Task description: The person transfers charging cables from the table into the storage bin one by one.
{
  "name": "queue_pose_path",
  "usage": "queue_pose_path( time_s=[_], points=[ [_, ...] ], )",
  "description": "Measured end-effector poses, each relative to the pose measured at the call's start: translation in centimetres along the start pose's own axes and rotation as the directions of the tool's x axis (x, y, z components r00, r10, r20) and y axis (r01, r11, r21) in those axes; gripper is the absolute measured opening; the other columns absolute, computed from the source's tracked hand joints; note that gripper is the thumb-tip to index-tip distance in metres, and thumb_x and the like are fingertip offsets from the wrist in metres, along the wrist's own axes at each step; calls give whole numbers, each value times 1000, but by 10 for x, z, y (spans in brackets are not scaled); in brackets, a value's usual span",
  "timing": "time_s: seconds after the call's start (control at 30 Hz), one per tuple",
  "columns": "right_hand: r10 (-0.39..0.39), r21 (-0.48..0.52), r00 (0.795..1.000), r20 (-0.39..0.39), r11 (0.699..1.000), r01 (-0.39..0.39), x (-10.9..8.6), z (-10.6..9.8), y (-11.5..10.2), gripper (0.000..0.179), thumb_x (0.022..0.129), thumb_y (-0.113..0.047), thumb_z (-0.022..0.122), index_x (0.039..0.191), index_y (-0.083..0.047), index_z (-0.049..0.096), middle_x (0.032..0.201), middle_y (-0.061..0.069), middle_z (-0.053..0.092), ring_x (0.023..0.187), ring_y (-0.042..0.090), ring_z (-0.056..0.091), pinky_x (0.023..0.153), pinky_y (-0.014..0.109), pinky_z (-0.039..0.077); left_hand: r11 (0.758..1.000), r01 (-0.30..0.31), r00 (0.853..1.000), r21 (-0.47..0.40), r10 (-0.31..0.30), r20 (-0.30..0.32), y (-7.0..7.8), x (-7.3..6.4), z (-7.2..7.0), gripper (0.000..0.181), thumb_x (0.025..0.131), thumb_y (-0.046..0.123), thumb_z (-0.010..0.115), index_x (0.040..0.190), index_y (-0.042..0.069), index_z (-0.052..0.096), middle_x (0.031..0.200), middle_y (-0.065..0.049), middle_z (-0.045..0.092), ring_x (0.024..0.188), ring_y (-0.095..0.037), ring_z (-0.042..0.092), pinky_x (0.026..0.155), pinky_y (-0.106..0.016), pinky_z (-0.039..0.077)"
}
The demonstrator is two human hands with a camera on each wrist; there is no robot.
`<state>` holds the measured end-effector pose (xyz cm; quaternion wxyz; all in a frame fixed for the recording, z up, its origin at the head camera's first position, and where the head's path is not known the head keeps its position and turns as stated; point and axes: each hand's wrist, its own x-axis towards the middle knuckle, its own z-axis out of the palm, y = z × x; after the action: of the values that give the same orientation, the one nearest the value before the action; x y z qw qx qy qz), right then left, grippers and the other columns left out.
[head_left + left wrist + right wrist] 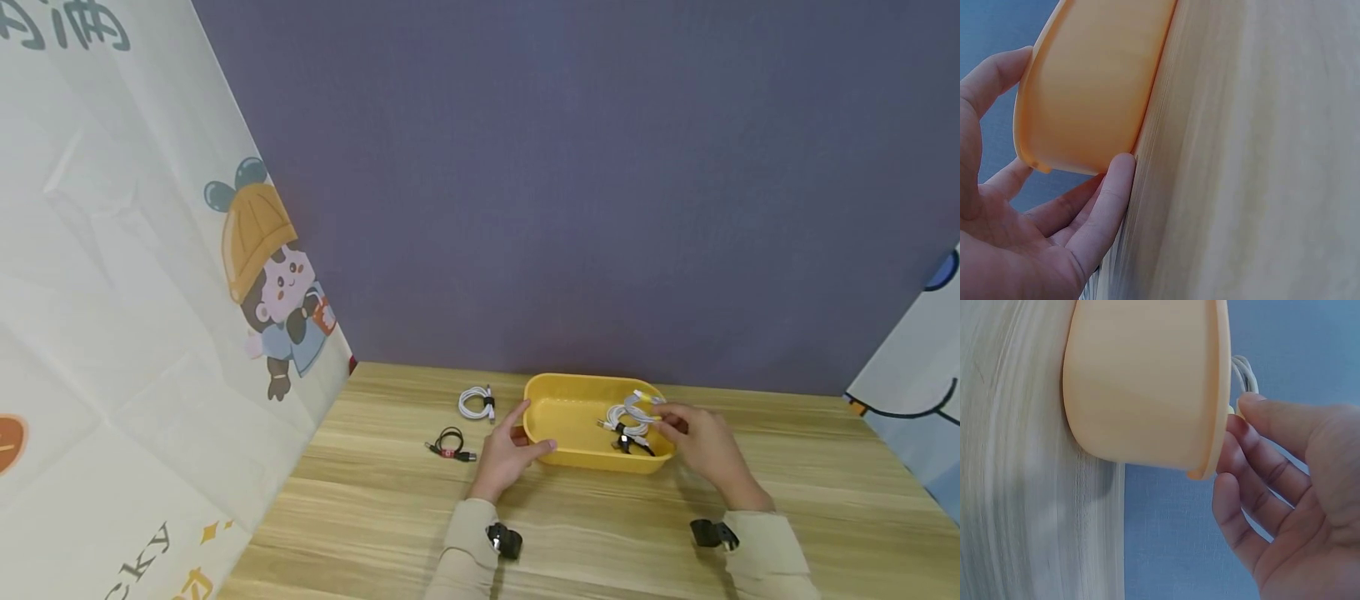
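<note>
A yellow plastic basket (592, 460) stands on the wooden table. My left hand (504, 460) grips its left end, with the thumb over the near rim and other fingers around the end wall (1091, 87). Over the right end of the basket, my right hand (703, 440) pinches a coiled white cable (639, 397) between thumb and fingertips. That cable (1247, 374) shows just above the rim in the right wrist view. Inside the basket, below it, lie another coiled white cable (615, 415) and a black cable (624, 445), partly overlapped.
Left of the basket, a coiled white cable (474, 414) with a black strap lies on the table (360, 517). Nearer to me is a coiled black cable (451, 453) with a red tie. A dark panel (570, 208) rises behind, and a printed white sheet (135, 275) borders the left.
</note>
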<state>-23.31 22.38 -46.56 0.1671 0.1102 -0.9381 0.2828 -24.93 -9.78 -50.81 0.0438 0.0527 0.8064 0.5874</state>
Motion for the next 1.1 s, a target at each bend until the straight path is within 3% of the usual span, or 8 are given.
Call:
queue_pose_path(
  time_s=[0.2,0.7,0.9,1.1],
  points=[
    [-33,-7,999,-10,999,33,0,4,-1,19,92,-8,75,110,-6,78,80,-1,72,65,2,52,56,23,43,1000,-2,1000,9,2,-2,0,1,1,89,80,41,87,156,28,43,120,-13,73,97,-10,67,72,-25,55],
    [-12,2,998,59,1000,12,1,12,-15,21,93,-12,75,113,-7,77,76,-5,68,60,2,46,53,23,38,1000,1,1000,17,-1,-8,0,1,3,87,80,41,88,155,33,44,120,-14,73,96,-11,67,71,-25,55],
    [24,3,995,94,1000,-25,1,17,-19,23,93,-14,75,115,-9,77,76,-4,67,60,4,46,52,23,37,1000,4,1000,11,-4,-2,0,0,2,88,80,41,87,156,31,44,121,-13,73,97,-10,67,72,-25,55],
    [13,2,996,94,1000,-13,1,21,-21,21,93,-15,75,113,-10,78,76,-3,70,60,3,49,53,23,39,1000,-2,1000,-3,2,4,0,0,2,88,81,40,87,156,29,43,121,-13,73,96,-11,68,71,-26,55]
  ],
)
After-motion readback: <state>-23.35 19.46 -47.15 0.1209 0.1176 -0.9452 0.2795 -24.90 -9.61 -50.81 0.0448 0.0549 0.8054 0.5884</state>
